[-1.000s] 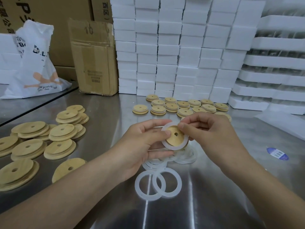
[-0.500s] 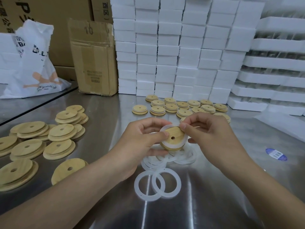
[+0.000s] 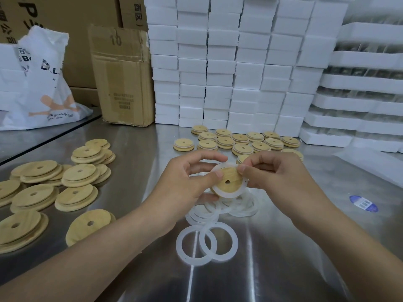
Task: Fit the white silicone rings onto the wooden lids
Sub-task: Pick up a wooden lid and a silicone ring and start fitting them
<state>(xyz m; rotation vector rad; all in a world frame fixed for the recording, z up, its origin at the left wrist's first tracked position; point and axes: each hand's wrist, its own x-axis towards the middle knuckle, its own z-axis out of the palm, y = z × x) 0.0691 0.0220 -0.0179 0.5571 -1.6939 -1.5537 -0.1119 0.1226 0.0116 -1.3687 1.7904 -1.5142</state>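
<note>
Nearest me on the steel table (image 3: 283, 269) lie two loose silicone rings (image 3: 207, 245), flat and overlapping, and just beyond them a heap of more rings (image 3: 220, 208) lying across one another. Above that heap I hold one wooden lid (image 3: 227, 180) off the table, tilted toward me, its small centre hole showing. My left hand (image 3: 187, 182) grips it, thumb on the near face and fingers curled behind. A white silicone ring (image 3: 227, 194) sits around the lid's raised centre, and my right hand (image 3: 281, 177) pinches the ring's upper edge between thumb and forefinger. To my left, bare wooden lids (image 3: 54, 188) lie in low, overlapping stacks. A blue sticker (image 3: 363, 203) lies to my right. Farther back, a cluster of lids with rings fitted (image 3: 239, 140) sits on the table. Behind stand a white plastic bag (image 3: 43, 83), a cardboard box (image 3: 122, 77), stacked white foam blocks (image 3: 229, 62) and foam trays (image 3: 366, 83).
</note>
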